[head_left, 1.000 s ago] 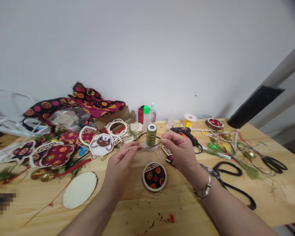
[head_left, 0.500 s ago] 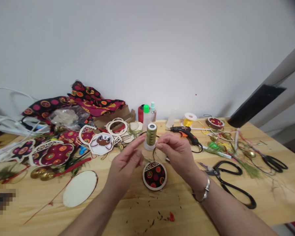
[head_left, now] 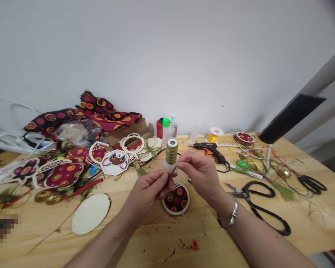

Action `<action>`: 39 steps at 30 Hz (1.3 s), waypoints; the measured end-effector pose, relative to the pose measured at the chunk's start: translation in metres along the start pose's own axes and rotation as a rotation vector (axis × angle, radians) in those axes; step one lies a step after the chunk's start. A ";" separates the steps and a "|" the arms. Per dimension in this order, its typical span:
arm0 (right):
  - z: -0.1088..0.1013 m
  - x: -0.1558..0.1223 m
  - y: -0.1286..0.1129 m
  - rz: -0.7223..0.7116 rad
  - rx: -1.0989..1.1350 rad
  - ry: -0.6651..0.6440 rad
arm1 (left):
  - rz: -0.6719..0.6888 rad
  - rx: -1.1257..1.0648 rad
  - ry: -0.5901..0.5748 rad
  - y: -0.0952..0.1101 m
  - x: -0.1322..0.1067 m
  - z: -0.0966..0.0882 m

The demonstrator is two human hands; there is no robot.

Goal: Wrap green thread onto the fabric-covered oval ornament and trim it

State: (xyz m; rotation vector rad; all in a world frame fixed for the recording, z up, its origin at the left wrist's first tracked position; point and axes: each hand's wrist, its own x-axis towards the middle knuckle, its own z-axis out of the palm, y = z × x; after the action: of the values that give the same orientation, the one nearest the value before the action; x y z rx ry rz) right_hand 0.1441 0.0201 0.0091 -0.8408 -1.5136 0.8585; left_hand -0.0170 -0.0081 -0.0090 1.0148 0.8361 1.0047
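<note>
Between my two hands runs olive-green thread (head_left: 174, 170), bunched above a round ornament (head_left: 177, 199) with a pale wooden rim and dark patterned fabric. My right hand (head_left: 198, 169) pinches the upper end of the thread, a silver bracelet on its wrist. Lower down, my left hand (head_left: 153, 186) closes its thumb and fingers round the thread and covers the ornament's upper left edge. Just behind both hands an olive thread spool (head_left: 172, 153) stands upright. The ornament lies flat on the wooden table.
Large black-handled scissors (head_left: 257, 201) lie at right, with a glue gun (head_left: 209, 149) behind them. A white oval disc (head_left: 91, 214) is at left. Patterned fabric (head_left: 100, 111) and several ornaments crowd the back left. Bottles (head_left: 166, 132) stand by the wall. Scraps (head_left: 194, 244) lie in front.
My left hand has moved right and down from beside the spool and closed round the thread. My right hand keeps its pinch nearly in the same place.
</note>
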 end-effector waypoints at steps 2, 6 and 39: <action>0.000 0.000 0.001 0.009 -0.008 0.009 | -0.013 0.000 0.030 -0.001 0.000 -0.001; 0.001 -0.001 0.005 0.031 -0.012 0.022 | -0.033 -0.005 0.066 -0.003 0.002 -0.003; 0.008 -0.007 -0.002 0.148 0.147 -0.357 | 0.109 -0.342 0.046 0.011 -0.002 0.001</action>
State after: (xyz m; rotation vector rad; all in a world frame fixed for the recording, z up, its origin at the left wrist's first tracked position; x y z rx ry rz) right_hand 0.1372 0.0124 0.0066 -0.7238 -1.6836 1.2660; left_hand -0.0197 -0.0080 0.0018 0.7523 0.6233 1.2201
